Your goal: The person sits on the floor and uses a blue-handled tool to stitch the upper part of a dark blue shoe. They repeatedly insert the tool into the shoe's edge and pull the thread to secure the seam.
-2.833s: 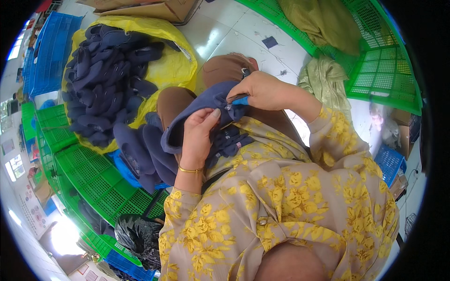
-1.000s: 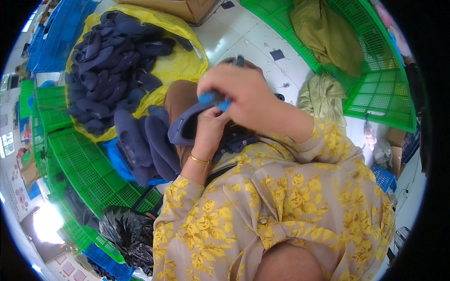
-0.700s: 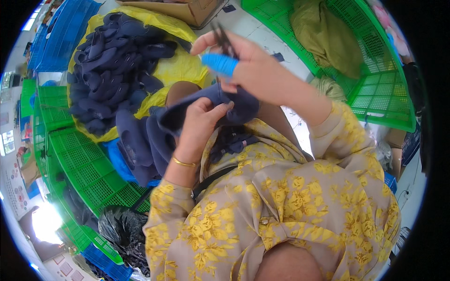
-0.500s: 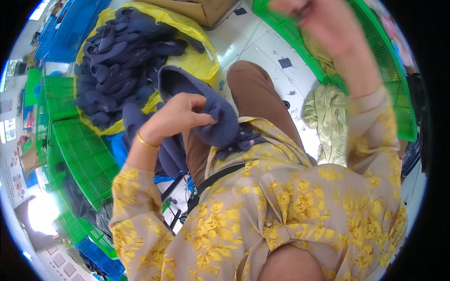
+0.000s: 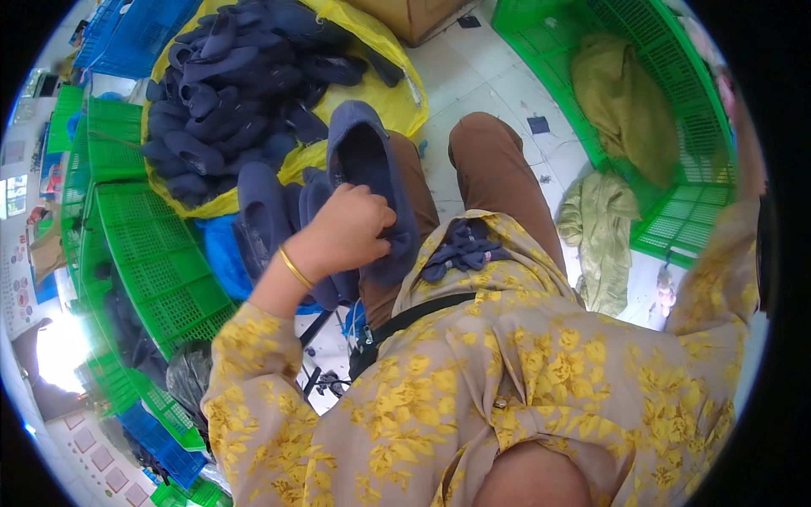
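My left hand (image 5: 351, 230), with a gold bangle at the wrist, is closed on the side of a dark blue fabric slip-on shoe (image 5: 400, 207). The shoe's opening faces up, and its toe points toward me over my left thigh. Other shoes of the same kind (image 5: 258, 207) hang or stand beside the hand, partly hidden by it. A bunch of small dark blue fabric bows (image 5: 463, 253) lies in my lap. Only the sleeve of my right arm (image 5: 718, 279) shows, reaching out to the right edge; the hand itself is out of sight.
Ahead to the left, a yellow bag (image 5: 399, 108) holds a heap of dark blue shoes (image 5: 224, 101). Green crates (image 5: 160, 253) line the left side. To the right, a green crate (image 5: 688, 211) holds olive cloth (image 5: 625, 110); pale green cloth (image 5: 601, 241) lies beside it. A cardboard box (image 5: 414, 15) stands ahead.
My right hand has swung from the upper right out of view past the right edge. The left hand still grips the shoe, which now stands more upright in the picture. The view has shifted slightly.
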A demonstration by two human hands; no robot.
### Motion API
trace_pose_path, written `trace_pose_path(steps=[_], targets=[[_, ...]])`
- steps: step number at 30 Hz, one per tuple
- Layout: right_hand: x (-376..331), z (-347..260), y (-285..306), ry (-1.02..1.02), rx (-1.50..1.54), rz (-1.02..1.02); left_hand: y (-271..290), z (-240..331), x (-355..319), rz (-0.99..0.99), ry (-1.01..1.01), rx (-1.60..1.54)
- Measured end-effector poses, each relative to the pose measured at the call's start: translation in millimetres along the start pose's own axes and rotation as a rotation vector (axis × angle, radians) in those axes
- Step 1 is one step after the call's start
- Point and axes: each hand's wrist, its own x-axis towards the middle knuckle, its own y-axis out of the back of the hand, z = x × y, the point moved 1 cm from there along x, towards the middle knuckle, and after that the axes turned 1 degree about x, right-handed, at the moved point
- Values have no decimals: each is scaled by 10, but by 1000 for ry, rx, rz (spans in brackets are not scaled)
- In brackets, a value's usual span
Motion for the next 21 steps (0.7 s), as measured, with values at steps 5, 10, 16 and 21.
trace_pose_path(steps=[5, 10, 16, 21], targets=[[-1364, -669, -867, -87, 332, -607, -284, 247, -178, 472, 152, 128], [-2572, -1709, -1273, 7, 599, -1355, -691, 446, -404, 666, 535, -99], [-2824, -2058, -1473, 433, 464, -1571, -891, 534, -379, 757, 645, -510], [-2782, -2037, -1482, 457, 467, -1612, -845, 484, -401, 793, 499, -503]])
